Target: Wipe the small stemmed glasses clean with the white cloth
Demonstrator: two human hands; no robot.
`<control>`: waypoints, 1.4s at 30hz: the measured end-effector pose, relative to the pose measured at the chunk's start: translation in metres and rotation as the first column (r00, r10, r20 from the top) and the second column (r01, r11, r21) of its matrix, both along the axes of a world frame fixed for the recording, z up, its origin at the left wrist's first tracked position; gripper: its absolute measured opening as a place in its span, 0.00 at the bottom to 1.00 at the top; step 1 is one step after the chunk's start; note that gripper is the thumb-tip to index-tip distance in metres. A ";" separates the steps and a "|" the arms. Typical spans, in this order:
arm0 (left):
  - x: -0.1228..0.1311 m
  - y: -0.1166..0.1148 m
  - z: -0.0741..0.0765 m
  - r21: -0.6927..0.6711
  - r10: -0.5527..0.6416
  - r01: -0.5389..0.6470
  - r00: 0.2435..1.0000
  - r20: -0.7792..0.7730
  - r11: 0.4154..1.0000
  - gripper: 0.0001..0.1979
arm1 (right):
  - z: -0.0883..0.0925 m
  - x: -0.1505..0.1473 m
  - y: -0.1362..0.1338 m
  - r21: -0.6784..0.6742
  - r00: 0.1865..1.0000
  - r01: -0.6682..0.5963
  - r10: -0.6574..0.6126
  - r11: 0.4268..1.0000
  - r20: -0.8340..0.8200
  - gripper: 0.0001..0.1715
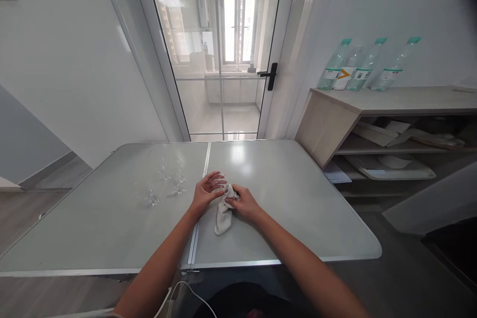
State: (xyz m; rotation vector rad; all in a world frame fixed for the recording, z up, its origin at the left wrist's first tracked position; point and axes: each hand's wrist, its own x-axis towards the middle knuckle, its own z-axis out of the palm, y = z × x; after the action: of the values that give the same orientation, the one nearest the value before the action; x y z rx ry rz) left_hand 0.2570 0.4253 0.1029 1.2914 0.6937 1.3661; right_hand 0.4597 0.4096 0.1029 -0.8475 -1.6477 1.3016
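My left hand [206, 190] curls around a small clear glass [219, 180] over the middle seam of the grey folding table [298, 218]. My right hand [244, 202] pinches a light grey cloth [222, 216] and presses it against the glass. The free end of the cloth hangs down onto the table toward me. To the left of my hands, several clear stemmed glasses [166, 184] stand on the tabletop; they are hard to make out.
A wooden shelf unit [372, 109] stands at the right with three plastic water bottles [367, 64] on top and papers inside. A glass door [219, 49] with a black handle is behind the table. A white cable [186, 293] hangs below the table's near edge.
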 end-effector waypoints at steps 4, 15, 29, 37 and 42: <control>-0.003 0.001 -0.003 -0.007 -0.009 0.009 0.999 0.031 1.000 0.38 | -0.004 -0.004 0.000 0.013 0.998 0.061 -0.061 0.998 0.002 0.20; -0.006 0.004 -0.005 -0.010 0.034 -0.033 0.997 0.071 0.999 0.39 | 0.006 0.001 -0.004 0.211 0.991 0.080 -0.100 0.974 0.088 0.11; -0.006 0.004 0.006 0.033 0.164 -0.172 0.972 0.168 0.985 0.38 | -0.012 0.002 0.016 -0.339 0.733 0.448 -0.557 0.827 -0.390 0.30; -0.004 -0.001 0.004 0.054 0.077 -0.084 0.990 0.117 0.995 0.36 | -0.012 -0.013 0.009 -0.391 0.894 0.156 -0.298 0.907 -0.335 0.29; -0.001 -0.001 -0.003 0.046 -0.037 0.035 0.999 0.038 0.998 0.35 | -0.020 -0.001 0.014 -0.380 0.870 0.300 -0.414 0.875 -0.267 0.26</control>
State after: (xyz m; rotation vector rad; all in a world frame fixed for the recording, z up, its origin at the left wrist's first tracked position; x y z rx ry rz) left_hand 0.2558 0.4238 0.1002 1.3040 0.6138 1.3810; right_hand 0.4588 0.4235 0.0831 -1.0061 -0.9544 1.3761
